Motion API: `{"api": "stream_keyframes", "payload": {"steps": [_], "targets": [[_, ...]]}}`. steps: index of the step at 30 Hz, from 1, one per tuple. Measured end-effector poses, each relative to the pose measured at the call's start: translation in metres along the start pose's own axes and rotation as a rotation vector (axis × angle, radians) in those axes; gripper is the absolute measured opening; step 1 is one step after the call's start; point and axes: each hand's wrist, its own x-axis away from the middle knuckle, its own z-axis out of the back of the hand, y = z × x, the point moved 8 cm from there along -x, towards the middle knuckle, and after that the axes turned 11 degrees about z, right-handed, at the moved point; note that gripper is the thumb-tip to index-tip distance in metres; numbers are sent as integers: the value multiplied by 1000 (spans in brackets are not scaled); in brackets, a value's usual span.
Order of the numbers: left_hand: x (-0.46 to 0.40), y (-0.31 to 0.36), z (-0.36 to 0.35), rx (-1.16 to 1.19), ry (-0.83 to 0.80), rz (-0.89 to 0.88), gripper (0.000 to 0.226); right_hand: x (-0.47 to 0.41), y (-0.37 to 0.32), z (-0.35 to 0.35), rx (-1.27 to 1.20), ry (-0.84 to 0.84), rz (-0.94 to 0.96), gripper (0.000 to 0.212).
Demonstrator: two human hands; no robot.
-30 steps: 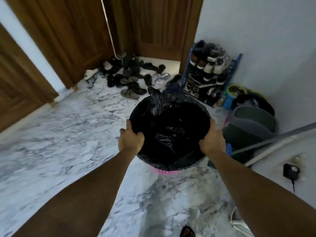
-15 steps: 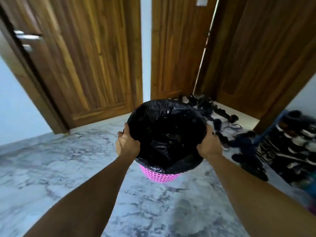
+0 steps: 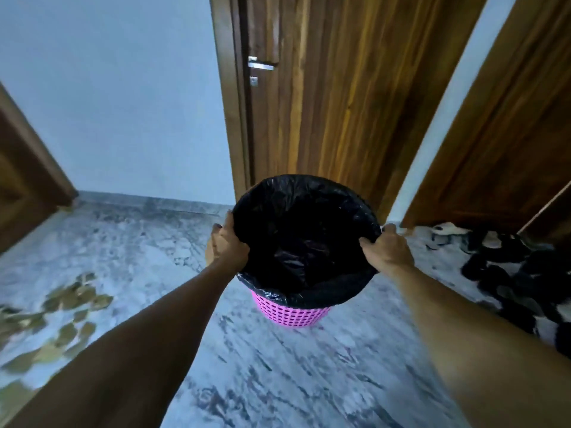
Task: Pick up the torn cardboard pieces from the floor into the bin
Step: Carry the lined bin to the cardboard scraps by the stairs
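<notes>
Item: your two forearms, entering from the lower left and lower right corners and meeting at the bin in the centre of the frame.

Item: your left hand, fingers curled over the bin's left rim, gripping rim and liner together.

Item: your right hand, thumb and fingers pinching the liner edge at the bin's right rim.

Item: bin, centre frame, a pink perforated plastic basket, only its lower band showing. It appears held above the floor between both hands, mouth tipped towards you.

Item: black bag, a glossy, crinkled liner folded over the rim and hanging down the outside; its inside is too dark to read any contents.

Item: torn cardboard pieces, lower left of the frame, many small tan-brown scraps scattered on the floor, blurred, well apart from the bin, with your left forearm lying between.

Item: floor, white marble with grey veining.

Item: shoes, a dark, blurred heap at the right edge, near the bin's right side.

Item: wooden door, upper centre behind the bin, shut, with a metal handle towards its left side.

Item: wall, pale, upper left. Further wooden panels at the left edge and the upper right.
</notes>
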Motion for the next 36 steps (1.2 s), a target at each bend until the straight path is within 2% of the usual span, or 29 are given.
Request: {"api": "stream_keyframes", "payload": {"steps": [4, 13, 17, 19, 23, 28, 31, 36], "targets": [[-39, -27, 29, 37, 78, 120, 76, -50, -68, -34, -9, -89, 154, 35], [-108, -146, 116, 118, 294, 376, 75, -98, -254, -160, 42, -241, 449, 44], [-141, -210, 162, 89, 360, 453, 72, -95, -337, -223, 95, -253, 536, 27], [-157, -240, 183, 110, 376, 499, 72, -91, -378, -254, 103, -282, 566, 34], [-186, -297, 228, 107, 418, 568, 70, -80, -458, -312, 169, -370, 643, 26], [-214, -358, 282, 117, 511, 642, 66, -53, -554, -361, 203, -419, 754, 30], [-227, -390, 306, 113, 557, 696, 72, -45, -604, -394, 212, -444, 809, 32], [-242, -439, 336, 121, 633, 807, 73, -26, -687, -455, 236, -530, 984, 39]]}}
